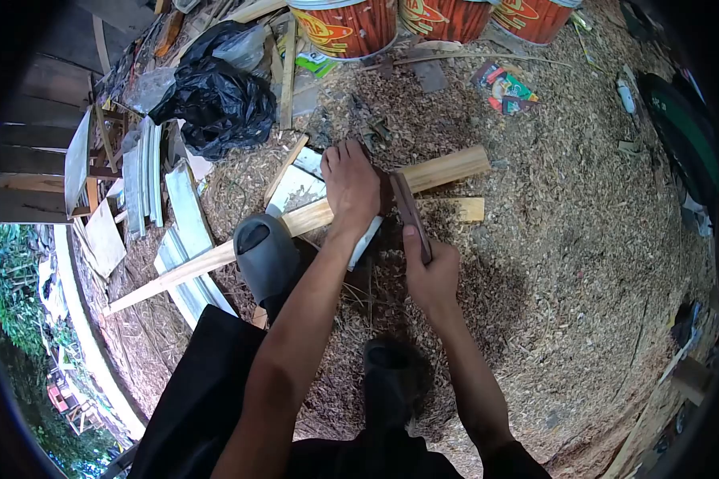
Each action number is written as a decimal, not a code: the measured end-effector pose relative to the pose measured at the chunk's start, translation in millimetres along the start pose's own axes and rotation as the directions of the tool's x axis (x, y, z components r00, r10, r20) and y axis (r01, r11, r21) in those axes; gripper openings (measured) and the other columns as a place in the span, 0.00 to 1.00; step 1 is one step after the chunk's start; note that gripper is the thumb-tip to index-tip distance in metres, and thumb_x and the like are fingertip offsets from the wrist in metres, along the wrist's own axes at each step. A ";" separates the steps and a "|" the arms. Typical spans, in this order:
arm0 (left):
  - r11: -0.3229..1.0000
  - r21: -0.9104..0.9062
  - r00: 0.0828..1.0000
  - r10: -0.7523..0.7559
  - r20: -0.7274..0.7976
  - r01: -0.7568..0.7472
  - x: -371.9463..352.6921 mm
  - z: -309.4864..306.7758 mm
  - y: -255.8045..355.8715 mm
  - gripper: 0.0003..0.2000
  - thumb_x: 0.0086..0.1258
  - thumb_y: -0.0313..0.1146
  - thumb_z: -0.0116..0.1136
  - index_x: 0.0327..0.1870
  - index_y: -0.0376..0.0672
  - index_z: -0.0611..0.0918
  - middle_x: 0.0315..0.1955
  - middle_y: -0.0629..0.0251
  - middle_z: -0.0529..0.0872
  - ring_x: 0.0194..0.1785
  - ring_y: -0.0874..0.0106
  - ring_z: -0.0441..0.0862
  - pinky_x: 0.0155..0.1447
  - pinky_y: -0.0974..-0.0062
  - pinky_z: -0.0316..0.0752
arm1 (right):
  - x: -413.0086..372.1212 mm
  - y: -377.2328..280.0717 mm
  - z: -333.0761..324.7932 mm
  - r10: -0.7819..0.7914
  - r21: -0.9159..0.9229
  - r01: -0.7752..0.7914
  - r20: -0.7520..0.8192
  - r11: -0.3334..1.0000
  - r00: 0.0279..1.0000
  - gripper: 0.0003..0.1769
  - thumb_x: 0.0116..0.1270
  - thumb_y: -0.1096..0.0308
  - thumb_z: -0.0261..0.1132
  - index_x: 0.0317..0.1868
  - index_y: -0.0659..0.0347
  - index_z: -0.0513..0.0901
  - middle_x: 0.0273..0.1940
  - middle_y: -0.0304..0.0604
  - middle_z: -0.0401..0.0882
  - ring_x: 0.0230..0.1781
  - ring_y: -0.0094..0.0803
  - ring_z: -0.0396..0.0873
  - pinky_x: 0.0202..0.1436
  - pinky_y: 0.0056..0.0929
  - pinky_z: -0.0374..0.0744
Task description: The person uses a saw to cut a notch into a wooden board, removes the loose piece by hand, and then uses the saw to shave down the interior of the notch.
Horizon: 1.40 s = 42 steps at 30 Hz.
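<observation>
My left hand [351,182] is closed over a long pale wooden plank [443,169] that lies slantwise on the ground. My right hand [433,275] is wrapped round the lower end of a long, narrow, dark brown tool [409,207], whose exact kind I cannot make out. Its upper end lies across the plank, just right of my left hand. A grey slipper [265,251] on my left foot rests on the plank. Under the plank are a white-painted board [298,190] and a shorter wooden piece [465,210], partly hidden by my hand and the tool.
Wood shavings cover the ground [583,319]. At the back stand several red-brown buckets [343,30]. A black plastic bag [224,104] lies at the back left, above pale trim strips [188,211]. My other slipper [387,375] stands below my hands.
</observation>
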<state>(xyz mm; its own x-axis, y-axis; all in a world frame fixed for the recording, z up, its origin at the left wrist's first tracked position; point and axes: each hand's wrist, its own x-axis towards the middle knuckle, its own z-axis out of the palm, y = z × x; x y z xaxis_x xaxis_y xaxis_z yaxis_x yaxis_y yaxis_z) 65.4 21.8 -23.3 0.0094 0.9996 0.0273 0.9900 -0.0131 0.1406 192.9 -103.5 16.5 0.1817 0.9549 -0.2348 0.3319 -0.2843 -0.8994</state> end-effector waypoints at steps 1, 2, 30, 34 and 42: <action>1.000 0.000 1.000 0.008 0.007 -0.008 0.3 0.5 -0.5 0.17 0.57 0.28 0.57 0.47 0.35 0.70 0.46 0.55 0.74 0.54 0.56 0.68 0.62 0.61 0.60 | -3.0 0.6 -1.1 0.026 0.002 -0.026 0.008 1.000 1.000 0.21 0.69 0.58 0.59 0.25 0.67 0.82 0.10 0.44 0.66 0.11 0.25 0.70 0.19 0.33 0.67; 1.000 -0.018 1.000 0.012 -0.004 -0.012 -0.3 0.9 -1.1 0.16 0.57 0.28 0.56 0.46 0.36 0.71 0.45 0.55 0.74 0.54 0.57 0.68 0.61 0.61 0.60 | -6.1 1.0 -3.2 0.051 0.000 -0.051 0.019 0.999 0.999 0.22 0.70 0.57 0.58 0.26 0.67 0.82 0.10 0.44 0.67 0.11 0.25 0.70 0.19 0.33 0.67; 0.985 -0.154 0.996 -0.089 -0.029 0.083 2.4 -4.1 7.4 0.13 0.57 0.26 0.52 0.43 0.34 0.73 0.45 0.52 0.73 0.53 0.56 0.67 0.61 0.61 0.60 | -142.9 66.3 -54.4 0.119 -0.025 -0.119 0.019 0.993 0.993 0.22 0.65 0.62 0.63 0.16 0.66 0.77 0.09 0.45 0.66 0.10 0.27 0.68 0.17 0.31 0.66; 0.991 -0.130 0.996 -0.051 -0.069 0.042 3.9 3.0 1.4 0.12 0.59 0.26 0.51 0.44 0.35 0.71 0.43 0.53 0.73 0.52 0.55 0.68 0.58 0.59 0.62 | -104.9 55.2 -32.5 0.142 0.031 -0.142 0.019 0.989 0.990 0.23 0.65 0.60 0.64 0.15 0.66 0.76 0.09 0.44 0.65 0.09 0.27 0.65 0.17 0.31 0.63; 0.997 -0.064 0.997 -0.051 -0.051 0.048 8.0 2.7 -0.1 0.13 0.57 0.26 0.52 0.44 0.34 0.71 0.44 0.53 0.73 0.53 0.56 0.67 0.60 0.61 0.61 | -54.2 22.3 -34.8 0.093 0.063 -0.097 0.061 0.993 0.994 0.17 0.67 0.59 0.61 0.30 0.67 0.83 0.12 0.45 0.71 0.10 0.27 0.68 0.17 0.31 0.66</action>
<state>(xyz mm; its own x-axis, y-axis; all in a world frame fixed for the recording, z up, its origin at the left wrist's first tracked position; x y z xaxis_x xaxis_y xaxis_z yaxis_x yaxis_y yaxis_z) 65.9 29.9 -25.8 -0.0485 0.9963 0.0710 0.9783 0.0330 0.2047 222.7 -164.6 22.0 0.1553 0.9276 -0.3398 0.2540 -0.3699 -0.8937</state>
